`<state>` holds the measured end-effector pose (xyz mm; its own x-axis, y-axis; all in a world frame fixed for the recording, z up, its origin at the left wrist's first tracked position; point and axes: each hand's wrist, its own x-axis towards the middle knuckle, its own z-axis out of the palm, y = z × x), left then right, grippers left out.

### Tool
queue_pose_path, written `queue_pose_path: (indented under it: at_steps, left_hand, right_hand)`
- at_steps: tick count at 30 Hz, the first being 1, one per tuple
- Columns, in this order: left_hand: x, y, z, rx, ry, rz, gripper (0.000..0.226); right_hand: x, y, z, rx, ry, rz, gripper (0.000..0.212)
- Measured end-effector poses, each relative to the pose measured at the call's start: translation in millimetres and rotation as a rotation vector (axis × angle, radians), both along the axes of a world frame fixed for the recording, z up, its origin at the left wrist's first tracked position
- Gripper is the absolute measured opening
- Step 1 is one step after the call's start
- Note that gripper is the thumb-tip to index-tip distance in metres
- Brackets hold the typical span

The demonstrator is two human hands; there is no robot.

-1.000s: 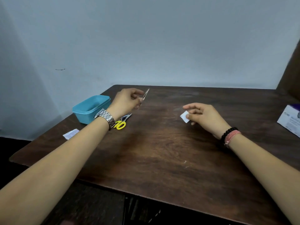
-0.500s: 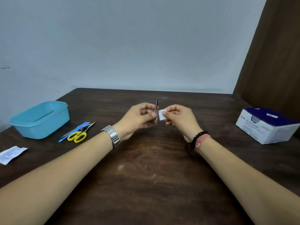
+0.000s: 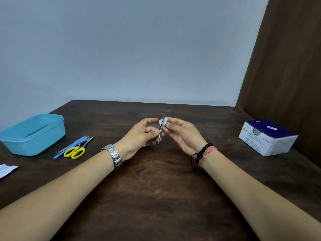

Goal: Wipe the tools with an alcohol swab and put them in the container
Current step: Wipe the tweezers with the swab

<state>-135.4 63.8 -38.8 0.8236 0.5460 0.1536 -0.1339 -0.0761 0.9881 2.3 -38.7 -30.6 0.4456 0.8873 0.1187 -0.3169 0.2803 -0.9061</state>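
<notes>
The left hand [image 3: 142, 134] pinches a slim metal tool, most likely tweezers [image 3: 160, 132], by its lower end between thumb and fingers, holding it nearly upright above the middle of the desk [image 3: 156, 197], while the right hand [image 3: 184, 134] pinches a small white swab [image 3: 163, 121] folded around the tool's upper end. The tweezers look light, stiff and smooth, so I judge they will want to slide or twist once the metal is wet with alcohol; a firm pinch low on the shank, well clear of the part being wiped, seems the sound place to hold. The tip is thin and could prick a finger through the swab, which looks soft, limp and damp, easy to bunch or tear if dragged hard over an edge. At about nine o'clock from the hands lie the yellow scissors [image 3: 74, 152] with a blue-handled tool [image 3: 69, 147] and what may be a clipper or another metal piece beside them, too small to tell; all appear small and light, and the scissors are best taken by the loops. Further out towards nine o'clock the blue container [image 3: 33, 136] stands open and looks empty, though its floor is partly hidden. A torn wrapper [image 3: 7, 170] lies at eight o'clock, and the swab box [image 3: 267, 138] sits at three o'clock, well apart.
</notes>
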Motion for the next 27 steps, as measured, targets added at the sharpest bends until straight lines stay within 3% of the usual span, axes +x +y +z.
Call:
queue_pose_path:
  at_steps: [8, 11, 17, 27]
  left_hand:
    - [-1.1, 0.4, -0.3, 0.019, 0.037, -0.015, 0.042]
    - [-1.6, -1.8, 0.3, 0.038, 0.059, 0.012, 0.03]
    - [1.6, -5.5, -4.4, 0.258, 0.125, 0.01, 0.022]
    - [1.8, -4.2, -6.9, 0.325, 0.13, 0.016, 0.016]
  right_hand:
    - [0.2, -2.9, -1.2, -0.118, -0.152, -0.005, 0.009]
    - [0.7, -3.9, 1.0, -0.11, -0.142, -0.057, 0.009]
    - [0.9, -5.2, 3.2, -0.096, -0.147, -0.094, 0.01]
    - [-0.2, -2.9, 3.1, -0.064, -0.168, -0.1, 0.012]
